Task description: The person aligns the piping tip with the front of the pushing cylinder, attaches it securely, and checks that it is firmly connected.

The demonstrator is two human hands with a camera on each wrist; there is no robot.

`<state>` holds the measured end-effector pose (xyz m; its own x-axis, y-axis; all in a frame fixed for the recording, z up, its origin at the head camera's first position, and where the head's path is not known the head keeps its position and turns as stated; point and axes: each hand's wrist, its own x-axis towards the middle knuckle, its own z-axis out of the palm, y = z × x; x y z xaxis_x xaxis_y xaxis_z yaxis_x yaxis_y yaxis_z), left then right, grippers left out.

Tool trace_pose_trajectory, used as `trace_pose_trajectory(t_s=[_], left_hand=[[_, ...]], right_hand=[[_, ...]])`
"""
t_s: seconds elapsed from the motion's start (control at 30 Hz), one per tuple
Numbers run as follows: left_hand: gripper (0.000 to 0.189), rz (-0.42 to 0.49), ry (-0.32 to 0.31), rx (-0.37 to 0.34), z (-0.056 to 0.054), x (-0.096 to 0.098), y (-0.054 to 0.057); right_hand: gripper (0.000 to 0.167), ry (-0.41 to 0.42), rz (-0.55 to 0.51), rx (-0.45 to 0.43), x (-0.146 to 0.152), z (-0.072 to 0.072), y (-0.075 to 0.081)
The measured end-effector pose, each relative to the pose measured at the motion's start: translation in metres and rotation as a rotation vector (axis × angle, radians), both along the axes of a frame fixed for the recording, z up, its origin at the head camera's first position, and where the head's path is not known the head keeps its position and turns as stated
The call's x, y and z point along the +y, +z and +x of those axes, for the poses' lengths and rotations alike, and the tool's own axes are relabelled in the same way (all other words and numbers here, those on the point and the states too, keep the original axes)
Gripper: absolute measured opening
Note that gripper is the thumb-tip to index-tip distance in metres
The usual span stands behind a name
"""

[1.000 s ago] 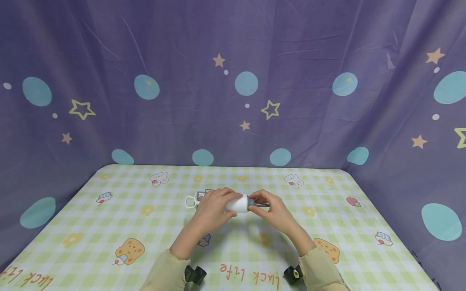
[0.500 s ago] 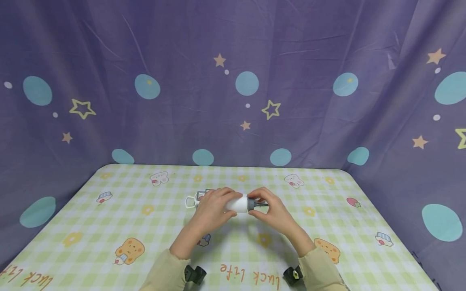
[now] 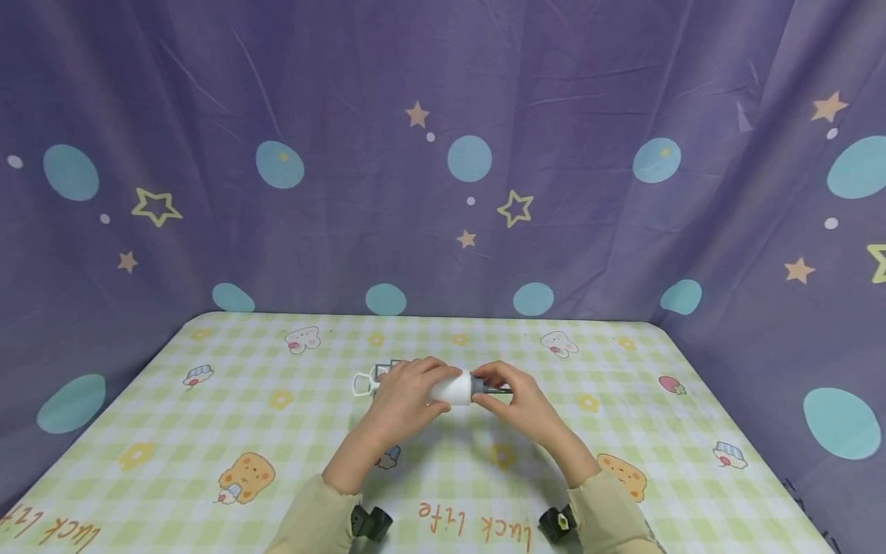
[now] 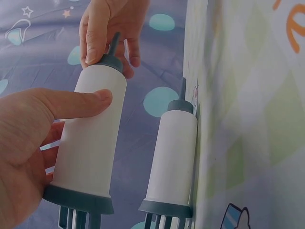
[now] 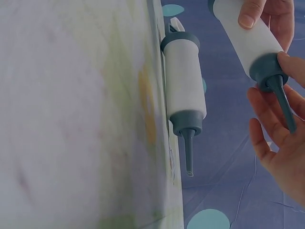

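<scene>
My left hand (image 3: 407, 394) grips the white barrel of an icing syringe (image 3: 454, 388) held sideways over the table's middle. Its thumb lies along the barrel in the left wrist view. At the syringe's right end, my right hand (image 3: 524, 404) pinches the grey-blue nozzle cap (image 5: 265, 67) between thumb and fingers, with the thin nozzle (image 5: 282, 100) pointing past them. A second icing syringe (image 4: 172, 152), matching in white and grey-blue, lies on the tabletop beside the held one. From the head view it is mostly hidden by the hands.
A green-and-white checked tablecloth (image 3: 291, 431) with cartoon prints covers the table. Purple curtains (image 3: 332, 231) with stars and blue dots hang behind and at both sides. Dark wrist cameras (image 3: 371, 524) sit at both cuffs.
My right fingers spread a little off the nozzle cap half a second ago, and now they close round it again. The left hand and the barrel stay in place.
</scene>
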<state>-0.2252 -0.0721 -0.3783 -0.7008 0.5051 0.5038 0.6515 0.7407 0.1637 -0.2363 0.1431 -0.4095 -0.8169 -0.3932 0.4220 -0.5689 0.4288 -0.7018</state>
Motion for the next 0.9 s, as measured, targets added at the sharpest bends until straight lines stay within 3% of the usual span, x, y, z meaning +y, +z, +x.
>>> trace_pose_trajectory(t_s=[0.17,0.43,0.77,0.9], left_hand=[[0.048,-0.016,0.01,0.003,0.0004,0.0,0.0],[0.048,-0.001,0.005,0.0,0.0003,0.0003,-0.0001],[0.048,0.02,-0.014,0.002,0.0005,0.0004,-0.002],[0.049,-0.01,-0.002,0.049,0.0001,0.0019,-0.0036]], right_hand=[[0.029,-0.001,0.008,-0.019,0.0003,0.0005,0.0008],[0.038,0.032,-0.018,0.06,-0.0027,0.0025,0.0041],[0.032,0.012,0.006,0.101,-0.0004,0.0009,-0.0002],[0.032,-0.004,0.026,0.098,-0.0009,0.002,0.0021]])
